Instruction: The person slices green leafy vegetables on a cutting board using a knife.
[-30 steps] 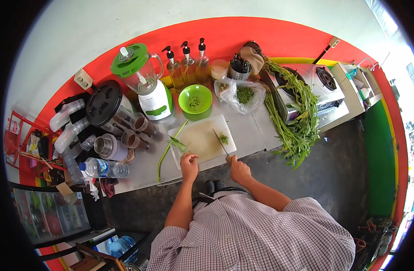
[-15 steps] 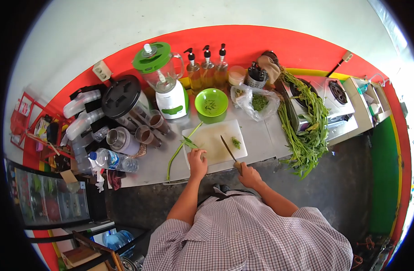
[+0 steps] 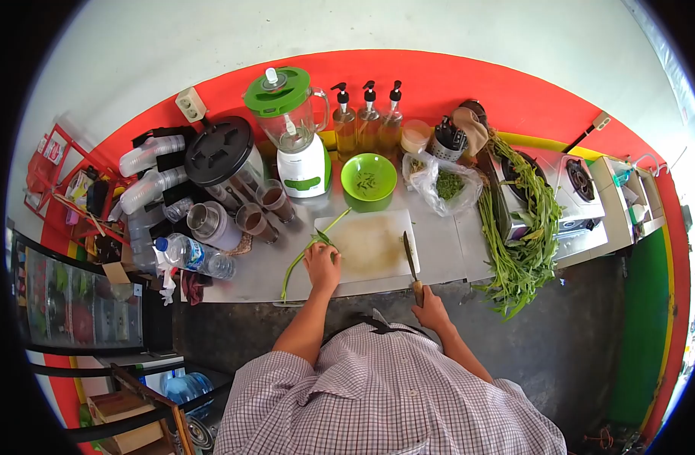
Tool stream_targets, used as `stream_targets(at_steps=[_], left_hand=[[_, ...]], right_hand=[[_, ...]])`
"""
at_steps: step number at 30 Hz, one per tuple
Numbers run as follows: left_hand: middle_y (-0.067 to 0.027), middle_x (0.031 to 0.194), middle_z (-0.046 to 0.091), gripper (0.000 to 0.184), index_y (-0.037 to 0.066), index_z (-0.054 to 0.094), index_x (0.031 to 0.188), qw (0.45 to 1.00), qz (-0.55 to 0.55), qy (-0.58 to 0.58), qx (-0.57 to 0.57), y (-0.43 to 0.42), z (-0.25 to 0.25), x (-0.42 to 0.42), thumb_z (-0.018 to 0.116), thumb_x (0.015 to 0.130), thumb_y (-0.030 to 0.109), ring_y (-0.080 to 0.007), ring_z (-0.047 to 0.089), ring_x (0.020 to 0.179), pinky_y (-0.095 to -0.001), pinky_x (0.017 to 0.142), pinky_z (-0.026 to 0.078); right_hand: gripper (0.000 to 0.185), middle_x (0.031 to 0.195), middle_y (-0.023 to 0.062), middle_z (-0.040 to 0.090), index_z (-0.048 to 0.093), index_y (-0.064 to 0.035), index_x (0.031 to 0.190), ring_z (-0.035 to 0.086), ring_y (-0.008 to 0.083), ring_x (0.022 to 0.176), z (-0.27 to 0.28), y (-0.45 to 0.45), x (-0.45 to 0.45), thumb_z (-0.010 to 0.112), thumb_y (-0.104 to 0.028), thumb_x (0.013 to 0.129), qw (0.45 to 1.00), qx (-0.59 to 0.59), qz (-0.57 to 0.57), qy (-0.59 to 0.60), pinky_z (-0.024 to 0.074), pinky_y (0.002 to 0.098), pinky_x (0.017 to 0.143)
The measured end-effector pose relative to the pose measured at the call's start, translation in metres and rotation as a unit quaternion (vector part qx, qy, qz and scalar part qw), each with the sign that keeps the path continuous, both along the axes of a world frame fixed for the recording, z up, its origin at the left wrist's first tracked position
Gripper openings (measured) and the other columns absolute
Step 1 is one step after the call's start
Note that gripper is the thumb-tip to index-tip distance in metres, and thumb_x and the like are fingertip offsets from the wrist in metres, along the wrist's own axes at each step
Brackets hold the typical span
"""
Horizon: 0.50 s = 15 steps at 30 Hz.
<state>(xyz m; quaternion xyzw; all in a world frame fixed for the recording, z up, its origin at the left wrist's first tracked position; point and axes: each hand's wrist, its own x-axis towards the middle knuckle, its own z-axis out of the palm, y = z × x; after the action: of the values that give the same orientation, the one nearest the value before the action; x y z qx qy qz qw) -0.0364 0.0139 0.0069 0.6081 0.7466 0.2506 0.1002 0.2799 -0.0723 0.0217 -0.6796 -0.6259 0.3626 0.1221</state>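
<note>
I take the cutting board as the centre of the clock, with twelve toward the wall. Nearest, at five o'clock, one right hand [image 3: 431,307] is closed around the handle of one knife [image 3: 410,258]; its blade points away from the person, over the right side of the board. At eight o'clock, one left hand [image 3: 322,265] has its fingers bent over the leaves of one long green stem [image 3: 296,271]; whether they pinch them, I cannot tell. This stem lies at nine o'clock, and its far end crosses the corner of the one white cutting board [image 3: 370,246].

Farther on the table [image 3: 469,246], at nine o'clock, lies one plastic bottle [image 3: 192,254]. Between nine and ten stand two glasses [image 3: 258,224] with brown contents. At twelve is one green bowl [image 3: 369,202] with small green pieces inside, too many to count surely. At two is one clear bag [image 3: 437,203] with chopped greens [image 3: 448,184]. At three, one large bundle of leafy stems [image 3: 522,235] hangs over one stove [image 3: 590,203]. Farthest, one blender [image 3: 302,167] stands at eleven, and three pump bottles [image 3: 369,125] at twelve.
</note>
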Motion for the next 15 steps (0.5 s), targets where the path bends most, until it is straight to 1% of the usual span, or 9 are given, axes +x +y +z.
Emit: stream_targets(at_steps=[3,5,6,8,9,11,12,14,15], left_hand=[[-0.0034,0.124,0.055,0.033,0.018,0.066,0.11,0.999,-0.011,0.021,-0.022,0.001,-0.004,0.0,0.08,0.08,0.021,-0.0303,0.045,0.125,-0.0491,0.104,0.036],[-0.0027,0.128,0.057,0.039,0.019,0.066,0.115,0.999,0.019,-0.005,0.042,0.001,-0.006,0.001,0.081,0.079,0.02,-0.0323,0.046,0.125,-0.0511,0.104,0.037],[-0.0027,0.128,0.057,0.039,0.019,0.066,0.115,0.999,0.021,-0.004,0.042,0.0,-0.004,0.001,0.081,0.079,0.02,-0.0323,0.046,0.125,-0.0511,0.104,0.037],[-0.0024,0.129,0.058,0.043,0.02,0.063,0.12,0.999,0.026,0.01,0.038,-0.002,0.001,-0.002,0.08,0.08,0.02,-0.0322,0.046,0.126,-0.0508,0.104,0.038],[-0.0024,0.129,0.058,0.043,0.02,0.063,0.12,0.999,0.03,0.012,0.038,-0.003,0.003,-0.003,0.08,0.08,0.02,-0.0322,0.046,0.126,-0.0508,0.104,0.038],[-0.0014,0.123,0.061,0.033,0.018,0.066,0.113,0.999,0.032,0.015,-0.013,-0.005,0.006,-0.006,0.078,0.083,0.02,-0.0297,0.048,0.123,-0.0482,0.103,0.038],[-0.0014,0.123,0.061,0.033,0.018,0.066,0.113,0.999,0.036,0.017,-0.012,-0.006,0.005,-0.009,0.078,0.083,0.02,-0.0297,0.048,0.123,-0.0482,0.103,0.038],[-0.002,0.115,0.063,0.023,0.017,0.069,0.104,1.0,0.015,0.013,-0.013,-0.01,0.002,-0.013,0.078,0.083,0.02,-0.03,0.051,0.119,-0.0475,0.101,0.039],[-0.002,0.115,0.063,0.023,0.017,0.069,0.104,1.0,0.017,0.015,-0.013,-0.011,0.002,-0.015,0.078,0.083,0.02,-0.03,0.051,0.119,-0.0475,0.101,0.039]], right_hand=[[0.051,0.089,0.0329,0.067,0.047,0.002,0.121,0.067,0.0511,0.084,-0.003,0.001,-0.001,0.067,-0.018,0.079,0.999,-0.016,0.002,0.039,0.053,0.0561,0.078],[0.052,0.084,0.0304,0.068,0.047,0.0025,0.122,0.069,0.0457,0.076,0.0,0.004,-0.003,0.068,-0.018,0.079,0.998,0.014,0.056,-0.012,0.0545,0.0534,0.072],[0.052,0.084,0.0304,0.068,0.047,0.0025,0.122,0.069,0.0457,0.076,0.005,0.007,-0.005,0.068,-0.018,0.079,0.998,0.015,0.058,-0.011,0.0545,0.0534,0.072],[0.055,0.101,0.0346,0.067,0.047,0.0023,0.125,0.064,0.0535,0.096,0.016,0.012,-0.011,0.07,-0.022,0.081,0.998,-0.015,0.054,0.007,0.051,0.058,0.085],[0.055,0.101,0.0346,0.067,0.047,0.0023,0.125,0.064,0.0535,0.096,0.013,0.014,-0.012,0.07,-0.022,0.081,0.998,-0.015,0.058,0.008,0.051,0.058,0.085],[0.063,0.102,0.0345,0.067,0.045,0.0031,0.132,0.064,0.0528,0.097,0.007,0.019,-0.013,0.071,-0.025,0.082,0.997,-0.026,0.034,0.065,0.0511,0.0572,0.086],[0.063,0.102,0.0345,0.067,0.045,0.0031,0.132,0.064,0.0528,0.097,0.007,0.021,-0.015,0.071,-0.025,0.082,0.997,-0.026,0.038,0.066,0.0511,0.0572,0.086],[0.068,0.104,0.0349,0.067,0.043,0.0033,0.137,0.064,0.0523,0.099,0.006,0.024,-0.017,0.072,-0.027,0.083,0.997,-0.031,0.035,0.068,0.0508,0.0567,0.087],[0.068,0.104,0.0349,0.067,0.043,0.0033,0.137,0.064,0.0523,0.099,0.004,0.025,-0.018,0.072,-0.027,0.083,0.996,-0.031,0.036,0.07,0.0508,0.0567,0.087]])
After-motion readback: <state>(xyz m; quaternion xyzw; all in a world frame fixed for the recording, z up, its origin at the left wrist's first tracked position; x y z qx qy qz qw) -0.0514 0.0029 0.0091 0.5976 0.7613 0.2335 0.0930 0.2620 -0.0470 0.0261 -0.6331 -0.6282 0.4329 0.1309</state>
